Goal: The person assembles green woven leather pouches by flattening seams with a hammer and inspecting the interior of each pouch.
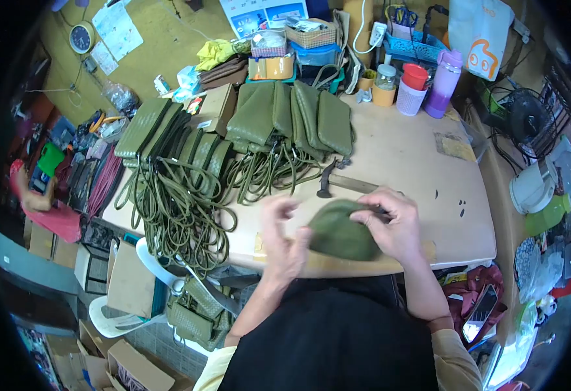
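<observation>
Green pouch (339,231) btwn hands, R fingers (380,207) on top edge.

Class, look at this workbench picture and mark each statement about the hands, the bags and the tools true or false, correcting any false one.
1. Both hands hold a green pouch. True: the left hand and right hand grip it at the table's near edge.
2. A hammer lies just beyond the pouch. True.
3. The finished bags are red. False: they are olive green, with matching cords.
4. A purple bottle stands at the far right of the table. True.
5. The hammer is in the right hand. False: it lies on the table, unheld.
</observation>
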A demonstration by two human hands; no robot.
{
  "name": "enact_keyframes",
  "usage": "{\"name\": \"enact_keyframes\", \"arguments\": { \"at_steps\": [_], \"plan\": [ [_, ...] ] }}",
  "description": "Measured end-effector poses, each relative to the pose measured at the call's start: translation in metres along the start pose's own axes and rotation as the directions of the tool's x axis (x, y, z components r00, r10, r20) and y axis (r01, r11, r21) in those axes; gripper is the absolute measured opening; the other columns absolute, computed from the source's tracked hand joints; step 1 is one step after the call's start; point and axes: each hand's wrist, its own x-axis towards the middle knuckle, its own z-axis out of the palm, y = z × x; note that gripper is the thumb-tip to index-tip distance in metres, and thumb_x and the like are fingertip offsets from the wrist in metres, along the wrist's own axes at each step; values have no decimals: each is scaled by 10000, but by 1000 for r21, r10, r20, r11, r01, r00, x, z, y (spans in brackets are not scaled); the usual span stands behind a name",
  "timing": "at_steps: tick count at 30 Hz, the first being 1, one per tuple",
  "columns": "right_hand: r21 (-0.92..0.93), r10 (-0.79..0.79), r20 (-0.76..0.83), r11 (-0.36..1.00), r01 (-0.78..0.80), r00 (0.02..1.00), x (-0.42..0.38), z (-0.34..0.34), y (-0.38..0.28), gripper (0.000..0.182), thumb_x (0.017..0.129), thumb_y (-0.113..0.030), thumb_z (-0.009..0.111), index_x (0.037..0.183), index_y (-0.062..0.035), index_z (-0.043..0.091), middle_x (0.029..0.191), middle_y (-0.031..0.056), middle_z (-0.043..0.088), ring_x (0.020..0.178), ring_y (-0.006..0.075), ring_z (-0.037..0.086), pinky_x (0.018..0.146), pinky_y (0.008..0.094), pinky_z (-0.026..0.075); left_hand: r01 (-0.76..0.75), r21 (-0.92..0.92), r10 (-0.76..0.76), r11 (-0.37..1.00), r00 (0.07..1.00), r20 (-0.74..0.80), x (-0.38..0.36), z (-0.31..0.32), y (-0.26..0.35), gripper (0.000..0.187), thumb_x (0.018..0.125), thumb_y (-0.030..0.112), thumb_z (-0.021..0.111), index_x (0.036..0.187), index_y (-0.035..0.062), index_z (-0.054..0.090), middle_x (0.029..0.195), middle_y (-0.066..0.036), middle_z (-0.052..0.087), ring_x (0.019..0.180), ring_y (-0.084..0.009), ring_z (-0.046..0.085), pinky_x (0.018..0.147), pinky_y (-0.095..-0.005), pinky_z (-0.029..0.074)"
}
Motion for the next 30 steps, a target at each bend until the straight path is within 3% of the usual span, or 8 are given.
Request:
{"name": "enact_keyframes", "arguments": {
  "at_steps": [5,12,14,19,23,26,28,30],
  "plan": [
    [313,-48,-170,944,100,984,6,14,11,208,714,40,768,891,32,659,816,65,627,726,118,569,650,258,466,491,-374,-407,787,869,283,-16,-15,-1,303,881,223,685,1041,-19,600,960,-40,570,929,-155,572,893,-283,440],
    [494,19,-73,869,19,997,6,33,27,170,767,43,724,929,21,675,875,62,641,777,124,583,702,259,482,330,-591,-419,736,908,-15,-30,-6,-32,376,854,212,721,1115,-8,564,1042,-54,575,1004,-159,552,924,-312,437],
    [461,57,-94,887,-8,994,8,31,18,183,771,43,719,948,20,679,887,66,644,797,130,592,724,260,487,681,-672,-658,291,652,377,-35,-16,-41,448,843,204,736,1186,6,527,1132,-67,567,1055,-141,533,923,-306,434],
    [427,-42,-98,901,80,994,11,31,21,185,778,51,703,960,21,689,922,90,652,867,137,604,779,271,496,669,-725,-104,163,742,662,-24,-15,-24,838,905,605,481,1452,1,288,1451,-184,377,1330,-316,390,1100,-490,310],
    [450,-35,-85,890,70,996,15,26,21,156,780,49,700,934,25,684,886,83,647,846,130,607,773,266,499,715,-643,-294,275,699,652,-10,-8,-6,821,904,588,495,1442,-2,305,1449,-181,387,1322,-332,399,1105,-493,299],
    [419,25,37,907,-38,999,13,27,34,132,804,27,691,935,35,671,843,58,637,821,117,605,763,251,497,731,-670,-255,130,678,690,-9,-1,-10,776,921,549,490,1434,-7,319,1441,-185,398,1312,-342,411,1106,-500,295],
    [631,107,79,764,-133,991,9,35,43,139,829,-21,695,951,38,664,809,36,627,806,94,597,758,238,492,676,-684,-126,-273,680,722,-19,4,-24,734,938,509,484,1428,-14,325,1430,-188,412,1295,-347,432,1099,-499,307],
    [629,76,95,768,-119,993,7,36,48,152,841,-44,695,962,41,661,829,39,630,805,88,595,755,235,491,718,-682,-132,-140,669,731,-21,1,-28,730,936,499,499,1429,-11,324,1423,-178,421,1296,-323,432,1091,-472,321]
  ]
}}
